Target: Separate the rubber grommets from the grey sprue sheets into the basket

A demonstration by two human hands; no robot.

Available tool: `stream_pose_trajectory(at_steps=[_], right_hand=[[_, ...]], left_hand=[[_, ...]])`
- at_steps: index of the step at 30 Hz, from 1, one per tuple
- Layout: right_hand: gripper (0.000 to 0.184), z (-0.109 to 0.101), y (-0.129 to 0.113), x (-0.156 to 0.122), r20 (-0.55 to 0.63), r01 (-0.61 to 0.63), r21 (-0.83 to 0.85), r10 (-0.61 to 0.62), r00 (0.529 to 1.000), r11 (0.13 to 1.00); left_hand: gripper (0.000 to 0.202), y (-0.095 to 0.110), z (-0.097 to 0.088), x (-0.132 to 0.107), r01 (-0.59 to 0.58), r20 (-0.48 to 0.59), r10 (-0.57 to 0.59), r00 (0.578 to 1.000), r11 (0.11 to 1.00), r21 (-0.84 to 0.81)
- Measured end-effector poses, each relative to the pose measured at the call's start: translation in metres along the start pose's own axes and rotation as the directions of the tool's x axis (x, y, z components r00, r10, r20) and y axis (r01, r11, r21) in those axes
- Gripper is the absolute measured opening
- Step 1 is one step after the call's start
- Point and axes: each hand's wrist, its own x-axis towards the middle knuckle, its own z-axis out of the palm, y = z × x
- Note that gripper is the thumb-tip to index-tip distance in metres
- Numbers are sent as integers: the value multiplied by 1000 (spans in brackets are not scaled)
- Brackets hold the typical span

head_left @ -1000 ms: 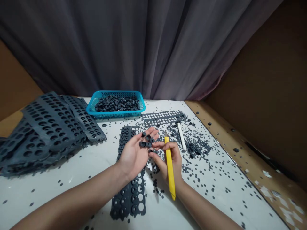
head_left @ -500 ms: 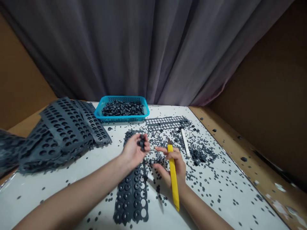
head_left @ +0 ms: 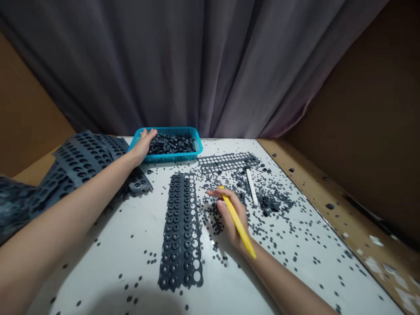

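1. Table (head_left: 138, 253), white: carrying the full set.
2. Pile of perforated sheets (head_left: 77, 159), dark grey: lying left, partly behind the left forearm.
3. Near sheet (head_left: 180, 232), ring-studded: lying flat between the forearms; open holes are lining its right edge.
4. Far sheet (head_left: 226, 161), mostly holes: lying crosswise, just right of the basket.
5. Basket (head_left: 173, 156), blue: standing at the back of the table. Advised: working well inside the rim, palm low, so nothing is bouncing out.
6. Left hand (head_left: 143, 145): hovering over the basket's left end, fingers spread and released; its underside is hidden, so contact is impossible to tell.
7. Right hand (head_left: 242, 216): its fingers are gripping item 8, index extending. Advised: pointing the tip away from the other hand.
8. Yellow tool (head_left: 239, 223): slanting across the right hand.
9. White stick (head_left: 252, 187): lying beyond it.
10. Black pieces (head_left: 172, 143): filling the basket.
11. Dark dots (head_left: 187, 307): littering the table.
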Motion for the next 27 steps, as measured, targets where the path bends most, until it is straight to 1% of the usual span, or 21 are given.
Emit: stream_pose_trajectory(at_steps=[2, 3, 4, 5, 6, 7, 8, 9, 10, 11, 12, 13, 14, 16, 18, 19, 21, 24, 27], right_hand=[[30, 0, -1, 2, 60, -100, 80, 95, 994, 992], [34, 0, -2, 4, 94, -145, 116, 134, 986, 983], [35, -1, -3, 6, 124, -181, 136, 165, 979, 974], [36, -2, -4, 7, 144, -202, 136, 182, 973, 970], [35, -3, -7, 8, 160, -211, 120, 191, 968, 970], [33, -5, -10, 8, 176, -220, 94, 201, 964, 971], [30, -7, -14, 7, 208, -240, 72, 221, 953, 968], [27, -9, -18, 5, 254, -277, 63, 253, 934, 959], [25, -10, -22, 1, 309, -331, 73, 294, 904, 941], [23, -12, -25, -4, 361, -398, 97, 340, 868, 912], [22, -12, -28, -10, 398, -464, 122, 385, 833, 877], [21, -12, -30, -16, 415, -520, 137, 428, 803, 843], [19, -12, -32, -24, 411, -558, 144, 464, 785, 817], [15, -9, -32, -40, 370, -582, 137, 503, 781, 802], [9, -4, -32, -55, 345, -542, 111, 479, 807, 833], [7, -2, -32, -62, 346, -502, 94, 445, 826, 860], [9, 3, -31, -72, 361, -407, 50, 363, 859, 912], [12, 6, -31, -79, 364, -299, 16, 273, 891, 954], [12, 7, -31, -78, 338, -268, 12, 248, 908, 963]], left_hand=[[22, -2, -8, -20, -66, 6, 66, 998, 993, 101], [27, -4, -12, -35, -92, 32, 88, 996, 983, 157], [31, -6, -15, -53, -108, 67, 97, 993, 973, 203], [35, -9, -17, -73, -134, 129, 102, 986, 952, 276], [37, -13, -20, -95, -243, 270, 118, 956, 833, 497], [35, -18, -22, -118, -340, 392, 86, 916, 682, 647], [28, -24, -23, -140, -409, 489, 17, 872, 572, 711], [21, -30, -25, -160, -461, 572, -71, 817, 515, 722], [16, -37, -26, -177, -519, 643, -132, 754, 480, 707], [15, -44, -27, -191, -539, 655, -161, 739, 442, 717], [14, -50, -28, -201, -553, 663, -177, 727, 422, 719], [15, -55, -28, -208, -561, 663, -186, 725, 399, 725], [15, -60, -27, -213, -565, 660, -196, 725, 377, 734], [13, -65, -26, -216, -582, 663, -226, 713, 336, 741], [10, -67, -25, -216, -602, 672, -263, 692, 303, 739], [9, -67, -25, -216, -609, 675, -283, 681, 294, 737], [10, -67, -24, -217, -618, 679, -314, 664, 281, 734], [11, -67, -24, -220, -629, 687, -326, 649, 277, 726], [9, -69, -24, -223, -656, 708, -320, 630, 268, 705]])
